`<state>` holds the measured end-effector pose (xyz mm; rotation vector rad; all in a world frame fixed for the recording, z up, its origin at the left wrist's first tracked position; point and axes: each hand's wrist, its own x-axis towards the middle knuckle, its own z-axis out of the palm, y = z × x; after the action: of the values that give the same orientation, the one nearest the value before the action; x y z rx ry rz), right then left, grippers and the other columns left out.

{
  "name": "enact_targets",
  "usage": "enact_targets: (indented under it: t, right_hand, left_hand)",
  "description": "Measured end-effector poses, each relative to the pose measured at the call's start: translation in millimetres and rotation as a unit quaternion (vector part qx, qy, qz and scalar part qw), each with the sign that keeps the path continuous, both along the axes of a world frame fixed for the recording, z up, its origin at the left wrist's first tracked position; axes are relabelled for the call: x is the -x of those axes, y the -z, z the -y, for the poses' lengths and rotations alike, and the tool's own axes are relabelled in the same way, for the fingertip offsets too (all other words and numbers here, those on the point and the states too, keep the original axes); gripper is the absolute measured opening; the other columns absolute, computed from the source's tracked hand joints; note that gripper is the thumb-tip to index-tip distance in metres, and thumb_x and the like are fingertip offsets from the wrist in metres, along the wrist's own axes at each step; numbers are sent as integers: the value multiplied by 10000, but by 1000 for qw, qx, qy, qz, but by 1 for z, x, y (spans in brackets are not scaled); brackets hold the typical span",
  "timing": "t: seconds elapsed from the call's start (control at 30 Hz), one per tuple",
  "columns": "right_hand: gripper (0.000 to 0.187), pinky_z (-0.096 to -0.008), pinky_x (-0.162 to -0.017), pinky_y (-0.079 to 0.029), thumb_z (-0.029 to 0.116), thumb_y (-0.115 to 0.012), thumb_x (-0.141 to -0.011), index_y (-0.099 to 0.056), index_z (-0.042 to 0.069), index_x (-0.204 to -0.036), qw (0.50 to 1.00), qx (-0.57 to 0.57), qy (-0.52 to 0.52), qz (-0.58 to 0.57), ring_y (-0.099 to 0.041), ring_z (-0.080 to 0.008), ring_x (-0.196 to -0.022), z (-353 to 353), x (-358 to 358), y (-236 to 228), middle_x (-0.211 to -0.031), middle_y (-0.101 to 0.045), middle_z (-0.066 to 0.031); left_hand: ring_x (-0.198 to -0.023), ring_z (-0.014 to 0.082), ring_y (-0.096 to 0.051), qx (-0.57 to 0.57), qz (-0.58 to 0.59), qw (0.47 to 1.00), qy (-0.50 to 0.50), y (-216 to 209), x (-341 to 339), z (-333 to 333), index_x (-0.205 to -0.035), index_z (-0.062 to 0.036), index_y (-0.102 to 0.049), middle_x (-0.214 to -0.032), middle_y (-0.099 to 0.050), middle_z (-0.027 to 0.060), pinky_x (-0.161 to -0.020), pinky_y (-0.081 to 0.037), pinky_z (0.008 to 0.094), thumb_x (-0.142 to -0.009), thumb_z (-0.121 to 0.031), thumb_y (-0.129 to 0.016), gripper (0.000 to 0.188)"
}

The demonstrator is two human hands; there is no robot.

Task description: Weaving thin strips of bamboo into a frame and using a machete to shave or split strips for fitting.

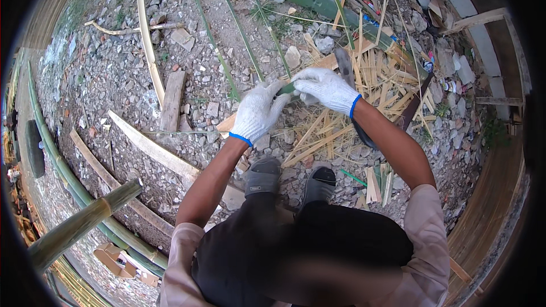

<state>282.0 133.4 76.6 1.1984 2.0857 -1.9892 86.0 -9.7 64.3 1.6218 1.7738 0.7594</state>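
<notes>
In white knitted gloves with blue cuffs, both hands meet in front of my feet. Between them shows a short stretch of green bamboo strip (288, 88). My left hand (259, 111) is closed around it, palm side hidden. My right hand (327, 88) pinches it from the other side, fingertips close to the left thumb. Long thin green bamboo strips (236, 25) lie spread away from my hands; whether one joins the held piece I cannot tell. A dark, curved, flat object (344, 67) passes partly hidden behind my right wrist.
Pale bamboo shavings (381, 88) pile up at right, beside a thick green bamboo pole (307, 1). Split bamboo lengths (151, 145) and a wooden block (173, 99) lie on the stony ground at left. A cut bamboo pole (96, 216) juts in at lower left.
</notes>
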Motion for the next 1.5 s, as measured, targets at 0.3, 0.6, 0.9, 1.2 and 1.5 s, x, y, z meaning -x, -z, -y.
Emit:
enact_targets:
  t: [0.3, 0.6, 0.9, 1.2, 1.5]
  right_hand:
    - [330, -333, -851, -642, 200, -563, -1098, -609, 43, -1385, 930, 64, 356, -63, -722, -164, -988, -71, -26, 33, -1133, -720, -84]
    - [259, -297, -756, -624, 195, -568, -1106, -641, 43, -1302, 924, -66, 376, 24, -698, -114, -869, -67, -44, 62, -1067, -723, -59]
    - [223, -311, -696, -583, 144, -590, -1084, -677, 33, -1257, 912, -180, 367, 26, -691, -116, -793, -66, -28, 60, -966, -723, -80]
    - [185, -356, -868, -568, 104, -635, -1040, -726, 51, -1192, 745, -612, 225, -144, -741, -254, -1003, -48, -3, -33, -1103, -761, -135]
    - [257, -266, -696, -599, 179, -615, -1093, -684, 36, -1296, 937, -123, 326, 2, -688, -102, -804, -33, 16, 63, -949, -708, -40]
  left_hand:
    - [-1077, 437, -679, -121, -51, 972, -194, 23, 82, -30, -1224, -25, -730, -1126, -711, 255, -951, -539, 492, -1049, -282, -613, 332]
    - [-1105, 438, -680, -76, 6, 986, -147, 54, 51, -26, -1184, -23, -742, -1136, -727, 242, -978, -531, 495, -1043, -272, -611, 315]
    - [-1084, 434, -683, -94, -1, 982, -164, 60, 64, -38, -1184, -32, -744, -1122, -732, 235, -958, -533, 491, -1045, -279, -607, 315]
    - [-1034, 430, -702, -54, 43, 975, -212, 62, 62, -29, -1193, -13, -735, -1063, -742, 234, -930, -540, 485, -1051, -322, -588, 370]
    - [-1355, 392, -610, 191, 405, 856, -259, 92, 77, -50, -1543, 61, -469, -1519, -571, 272, -1122, -515, 491, -1094, -440, -519, 675]
